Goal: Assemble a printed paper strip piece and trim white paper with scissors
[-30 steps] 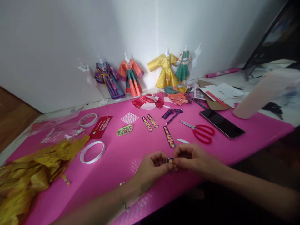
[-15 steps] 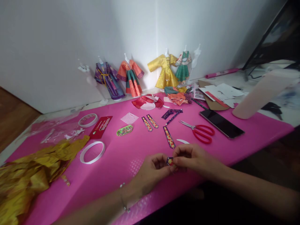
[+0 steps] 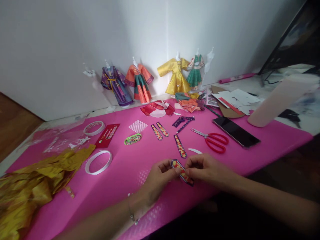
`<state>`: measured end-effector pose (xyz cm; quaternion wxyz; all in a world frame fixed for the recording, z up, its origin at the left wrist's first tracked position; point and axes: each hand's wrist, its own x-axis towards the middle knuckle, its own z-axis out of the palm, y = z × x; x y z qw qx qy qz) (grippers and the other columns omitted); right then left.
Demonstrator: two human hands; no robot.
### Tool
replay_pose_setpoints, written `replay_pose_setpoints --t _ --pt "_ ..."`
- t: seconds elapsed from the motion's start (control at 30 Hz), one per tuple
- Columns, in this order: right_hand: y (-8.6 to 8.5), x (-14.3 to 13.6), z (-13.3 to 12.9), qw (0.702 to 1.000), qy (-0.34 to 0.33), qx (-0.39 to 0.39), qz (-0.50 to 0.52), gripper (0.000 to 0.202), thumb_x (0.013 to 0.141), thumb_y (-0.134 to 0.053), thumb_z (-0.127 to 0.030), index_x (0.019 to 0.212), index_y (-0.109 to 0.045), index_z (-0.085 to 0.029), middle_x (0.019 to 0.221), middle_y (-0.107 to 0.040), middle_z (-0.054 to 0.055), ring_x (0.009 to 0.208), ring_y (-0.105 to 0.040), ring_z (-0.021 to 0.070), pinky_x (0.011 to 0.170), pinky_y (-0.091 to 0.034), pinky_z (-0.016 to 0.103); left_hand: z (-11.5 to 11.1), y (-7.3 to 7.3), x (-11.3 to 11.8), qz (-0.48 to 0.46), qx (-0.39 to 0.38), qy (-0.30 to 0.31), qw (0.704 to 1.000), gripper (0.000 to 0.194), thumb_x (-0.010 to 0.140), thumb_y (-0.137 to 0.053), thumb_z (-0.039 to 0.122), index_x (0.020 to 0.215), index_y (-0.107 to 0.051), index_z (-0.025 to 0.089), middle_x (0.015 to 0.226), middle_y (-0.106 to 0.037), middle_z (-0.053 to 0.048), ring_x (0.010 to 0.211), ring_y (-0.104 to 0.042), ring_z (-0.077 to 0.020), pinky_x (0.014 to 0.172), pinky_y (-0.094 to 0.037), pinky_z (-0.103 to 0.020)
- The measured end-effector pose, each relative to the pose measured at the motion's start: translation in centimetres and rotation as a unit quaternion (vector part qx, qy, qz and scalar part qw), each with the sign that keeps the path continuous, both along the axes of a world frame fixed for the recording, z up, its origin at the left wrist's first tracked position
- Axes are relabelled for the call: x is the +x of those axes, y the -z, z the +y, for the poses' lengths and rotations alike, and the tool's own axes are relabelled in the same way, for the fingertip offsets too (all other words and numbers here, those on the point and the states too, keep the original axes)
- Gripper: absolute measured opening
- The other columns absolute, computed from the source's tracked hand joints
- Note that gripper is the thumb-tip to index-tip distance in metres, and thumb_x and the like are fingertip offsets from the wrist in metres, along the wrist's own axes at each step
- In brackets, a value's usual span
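Note:
Between my two hands is a pointed strip (image 3: 184,175), patterned yellow and red with a dark purple border. My left hand (image 3: 162,178) pinches it near its upper left end, thumb on top. On the other side, my right hand (image 3: 203,170) has thumb and fingertips closed on its right edge. A matching strip (image 3: 180,146) lies flat just beyond my fingers, beside a small white curved piece (image 3: 195,151). Two shorter strips (image 3: 162,129) lie side by side farther back. Red-handled scissors (image 3: 217,141) rest to the right with blades slightly apart.
A phone (image 3: 236,131) and a pale cylinder (image 3: 277,103) are at the right. Tape rolls (image 3: 87,163), a red card (image 3: 107,136) and crumpled gold fabric (image 3: 47,183) occupy the left. Small dressed mannequins (image 3: 139,83) line the wall behind the pink mat (image 3: 130,173).
The strip was mostly covered by my fingers and now shows along most of its length, angled down to the right. My left hand has shifted slightly left along it.

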<state>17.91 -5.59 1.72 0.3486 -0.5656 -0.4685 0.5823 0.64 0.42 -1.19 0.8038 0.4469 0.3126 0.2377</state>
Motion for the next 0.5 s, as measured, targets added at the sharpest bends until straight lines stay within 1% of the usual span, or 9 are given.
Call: replay_pose_setpoints --t 0.1,0.2,0.3,0.5 --pt "0.1 -0.15 -0.09 1.0 -0.009 -0.003 0.001 0.006 0.069 -0.061 -0.024 0.065 -0.061 -0.02 0.061 -0.063 -0.002 0.058 -0.056 0.0134 0.058 -0.041 0.026 -0.04 0.08 -0.01 0.014 0.011 -0.001 1.0 0.029 0.064 -0.085 0.036 0.068 -0.066 0.014 0.062 -0.067 0.0 0.06 -0.061 -0.0136 0.065 -0.047 -0.026" --pt "0.35 -0.23 -0.19 1.0 -0.018 -0.004 0.001 0.009 0.07 -0.058 -0.023 0.063 -0.062 -0.02 0.059 -0.062 -0.002 0.058 -0.056 0.0137 0.058 -0.04 0.026 0.1 0.22 -0.08 0.02 0.016 -0.012 1.0 0.026 0.064 -0.085 0.032 0.066 -0.066 0.015 0.061 -0.065 0.001 0.059 -0.059 -0.013 0.064 -0.046 -0.026" --pt "0.58 -0.21 -0.21 1.0 -0.018 -0.002 -0.009 0.008 0.068 -0.059 -0.02 0.062 -0.064 -0.02 0.059 -0.062 -0.002 0.057 -0.056 0.0137 0.058 -0.04 0.026 0.24 0.35 -0.1 0.019 0.016 -0.018 1.0 0.023 0.065 -0.083 0.03 0.066 -0.066 0.015 0.061 -0.065 0.001 0.058 -0.058 -0.0127 0.064 -0.046 -0.025" --pt "0.47 -0.25 -0.14 1.0 -0.022 0.0 -0.022 0.008 0.067 -0.058 -0.021 0.061 -0.063 -0.02 0.06 -0.064 -0.001 0.059 -0.056 0.0146 0.059 -0.041 0.027 0.19 0.52 -0.05 0.016 0.011 -0.009 1.0 0.026 0.064 -0.083 0.034 0.064 -0.067 0.014 0.059 -0.066 -0.001 0.057 -0.059 -0.0142 0.063 -0.047 -0.028"
